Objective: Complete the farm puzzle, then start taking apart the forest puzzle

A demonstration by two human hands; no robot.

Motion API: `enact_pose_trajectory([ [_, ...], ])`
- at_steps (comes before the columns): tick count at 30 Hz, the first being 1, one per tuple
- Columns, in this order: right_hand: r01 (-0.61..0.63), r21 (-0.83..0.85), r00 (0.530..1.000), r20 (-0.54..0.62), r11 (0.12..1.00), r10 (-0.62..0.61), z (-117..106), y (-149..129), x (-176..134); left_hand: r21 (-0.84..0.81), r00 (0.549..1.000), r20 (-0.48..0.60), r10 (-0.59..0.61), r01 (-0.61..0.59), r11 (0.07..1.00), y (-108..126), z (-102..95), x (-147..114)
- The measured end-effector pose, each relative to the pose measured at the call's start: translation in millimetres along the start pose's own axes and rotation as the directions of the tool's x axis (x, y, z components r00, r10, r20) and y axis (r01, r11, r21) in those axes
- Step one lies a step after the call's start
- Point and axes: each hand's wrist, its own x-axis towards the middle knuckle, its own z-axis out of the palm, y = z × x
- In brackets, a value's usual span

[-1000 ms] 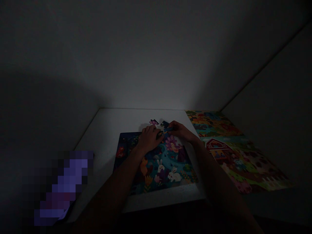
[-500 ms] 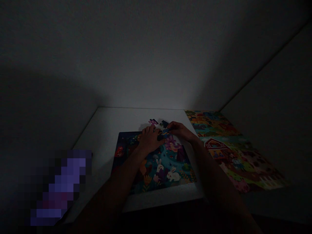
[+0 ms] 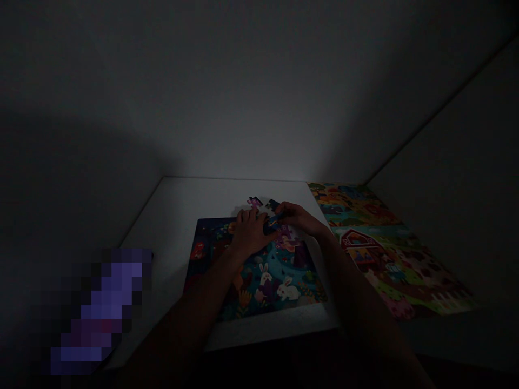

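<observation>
A dark jigsaw puzzle [image 3: 263,297] with rabbits and plants lies on the white table, its upper right part with a gap in it. My left hand [image 3: 249,229] rests with fingers spread on the puzzle's upper edge. At the upper right, my right hand [image 3: 294,215] pinches a blue puzzle piece [image 3: 274,220] at the puzzle's edge, close to my left fingertips. Just beyond my hands lie a loose purple puzzle piece [image 3: 254,202] and a dark loose piece [image 3: 272,204], the latter partly hidden by my right fingers.
To the right lie a farm puzzle [image 3: 389,270] and, behind it, another animal puzzle [image 3: 352,205]. A blurred-out purple object [image 3: 109,302] is at the table's left edge. Walls stand behind and to the right of the white table [image 3: 174,210]. The scene is dim.
My right hand has shifted slightly left with the blue puzzle piece, which now looks more tilted and more covered by the fingers. My left hand stays on the puzzle.
</observation>
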Motion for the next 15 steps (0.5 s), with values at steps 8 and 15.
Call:
enact_pose_trajectory([
  [8, 0.015, 0.222, 0.999, -0.037, 0.975, -0.007, -2.2, -1.2, -4.8, -0.11, 0.992, 0.013, 0.126, -0.124, 0.986, -3.9, 5.0, 1.1],
  [15, 0.041, 0.227, 0.984, -0.175, 0.973, -0.001, 0.7, -4.0, -1.3, -0.349, 0.985, -0.038, 0.168, -0.171, 0.921, -8.3, 6.3, 9.5],
])
